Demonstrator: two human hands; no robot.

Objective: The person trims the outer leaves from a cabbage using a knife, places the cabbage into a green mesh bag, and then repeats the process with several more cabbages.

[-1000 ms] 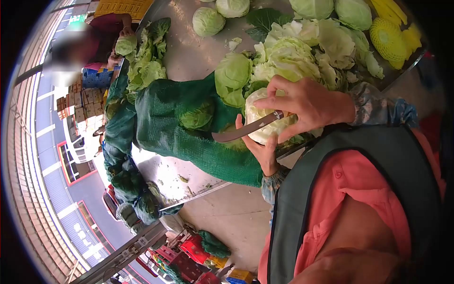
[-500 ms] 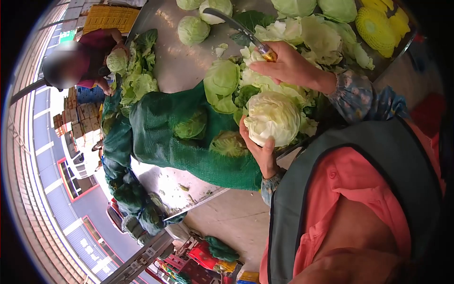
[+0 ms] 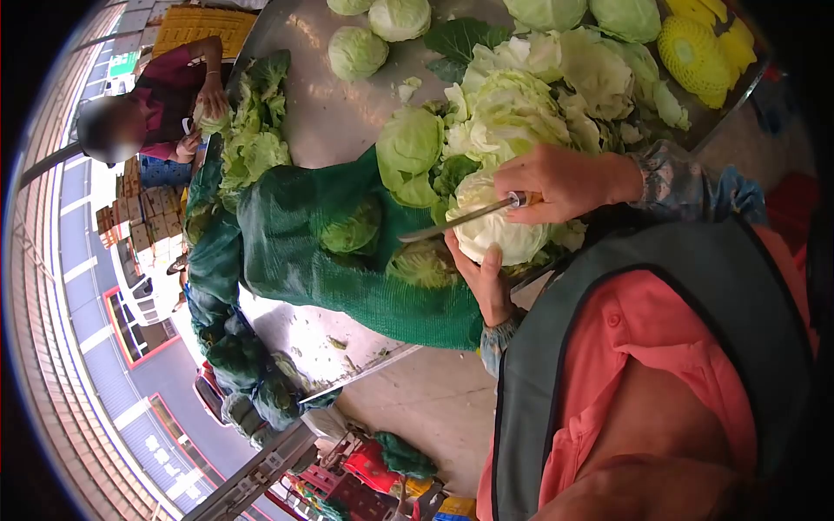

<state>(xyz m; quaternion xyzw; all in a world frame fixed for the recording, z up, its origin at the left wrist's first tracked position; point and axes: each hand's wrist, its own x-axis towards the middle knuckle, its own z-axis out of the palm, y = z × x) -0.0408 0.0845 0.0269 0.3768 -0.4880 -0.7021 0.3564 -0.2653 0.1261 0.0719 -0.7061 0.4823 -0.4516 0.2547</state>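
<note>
A pale, trimmed cabbage (image 3: 504,233) rests in my left hand (image 3: 482,276), whose fingers and thumb curve round its lower left side. My right hand (image 3: 556,184) is closed on the handle of a curved knife (image 3: 459,221). The blade points left and lies across the upper part of the cabbage, over the tips of my left fingers. Loose cabbage leaves (image 3: 512,108) are heaped just above my right hand. A green mesh sack (image 3: 295,234) with cabbages inside lies left of my left hand.
Whole cabbages (image 3: 357,53) sit on the metal table (image 3: 317,113) at the top. Yellow foam nets (image 3: 695,56) lie at upper right. Across the table, a co-worker (image 3: 143,122) handles another cabbage beside a leaf pile (image 3: 256,139). Filled green sacks (image 3: 234,347) line the left edge.
My right hand has come down with the knife, from above the leaf heap to the cabbage. My left hand has hardly moved. The co-worker's hands and head have shifted.
</note>
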